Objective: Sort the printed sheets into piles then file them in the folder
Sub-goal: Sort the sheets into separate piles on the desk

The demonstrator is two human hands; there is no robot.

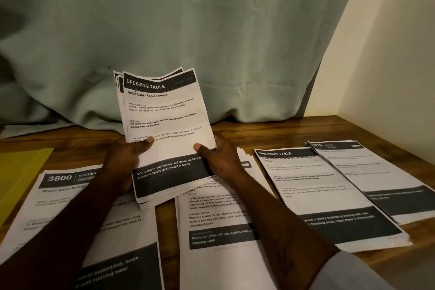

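Note:
I hold a stack of printed sheets tilted up above the table, its top page headed "DRESSING TABLE". My left hand grips the stack's lower left, thumb on the page. My right hand grips the lower right, thumb on top. Below lie several piles: a "3800 KITCHEN" pile at left, a middle pile about a phone or tablet screen, a "DRESSING TABLE" pile and another pile at far right. A yellow folder lies at the left edge.
The wooden table runs back to a pale green curtain. A cream wall bounds the right side. My forearms cross over the left and middle piles.

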